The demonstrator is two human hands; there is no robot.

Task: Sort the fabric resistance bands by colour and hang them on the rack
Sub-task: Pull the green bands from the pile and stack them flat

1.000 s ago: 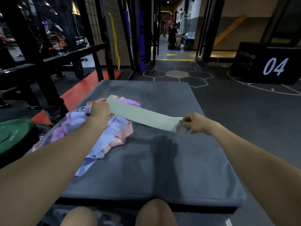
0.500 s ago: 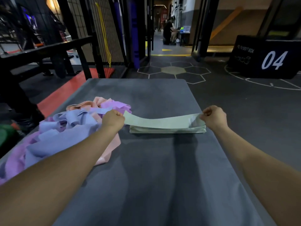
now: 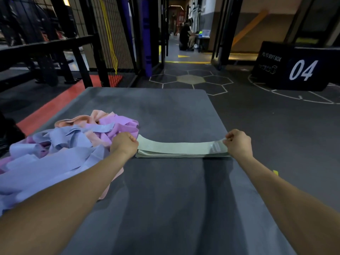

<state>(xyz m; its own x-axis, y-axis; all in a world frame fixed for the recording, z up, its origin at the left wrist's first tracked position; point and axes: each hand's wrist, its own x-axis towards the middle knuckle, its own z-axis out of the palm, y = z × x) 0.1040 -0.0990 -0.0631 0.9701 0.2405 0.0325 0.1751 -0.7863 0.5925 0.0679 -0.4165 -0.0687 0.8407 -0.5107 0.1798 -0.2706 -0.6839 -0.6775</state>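
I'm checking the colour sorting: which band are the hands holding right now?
The pale green band, pinched at its ends by the left hand and right hand; the blue, purple and pink ones lie loose in the pile.

Your surroundings: grey padded mat (image 3: 165, 111) underneath; black box marked 04 (image 3: 298, 69) far right; yellow cord (image 3: 110, 43) hanging far left; person (image 3: 184, 36) crouched down far corridor.

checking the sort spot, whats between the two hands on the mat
In the head view, a pale green band spans from the left hand to the right hand, each gripping an end, over a flat stack of green bands on the grey mat.
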